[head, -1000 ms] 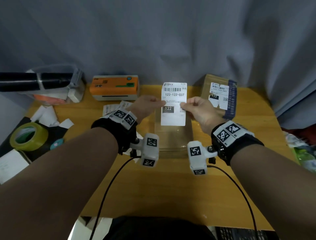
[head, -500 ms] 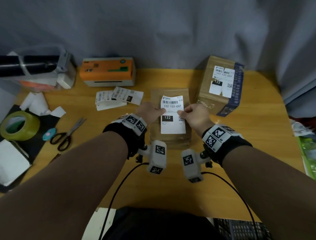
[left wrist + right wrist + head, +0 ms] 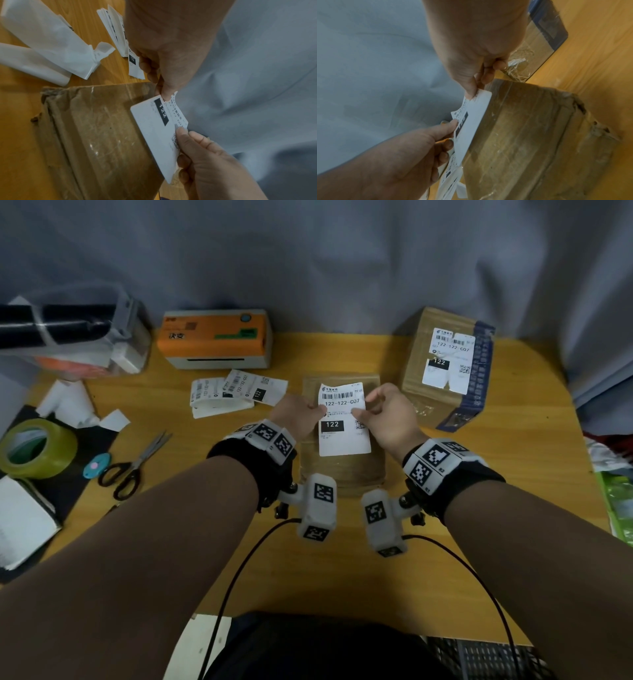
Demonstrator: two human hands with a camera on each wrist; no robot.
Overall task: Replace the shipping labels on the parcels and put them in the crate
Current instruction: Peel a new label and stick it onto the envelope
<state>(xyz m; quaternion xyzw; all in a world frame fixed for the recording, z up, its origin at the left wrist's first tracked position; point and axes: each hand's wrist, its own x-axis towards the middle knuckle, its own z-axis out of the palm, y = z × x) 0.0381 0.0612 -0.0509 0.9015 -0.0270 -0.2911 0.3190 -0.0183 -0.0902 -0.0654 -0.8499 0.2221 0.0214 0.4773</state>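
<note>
overhead, both hands pinch a stiff rectangular label (image 3: 344, 419) above scuffed cardboard.

Both forearms reach in from the lower corners of the head view and converge at frame centre. I see the left hand (image 3: 297, 413) with thumb and curled fingers pinching the left edge of the label (image 3: 343, 419). The right hand (image 3: 388, 414) pinches the right edge the same way, thumb on top. Wrists nearly level, knuckles facing each other across the sheet.
</note>
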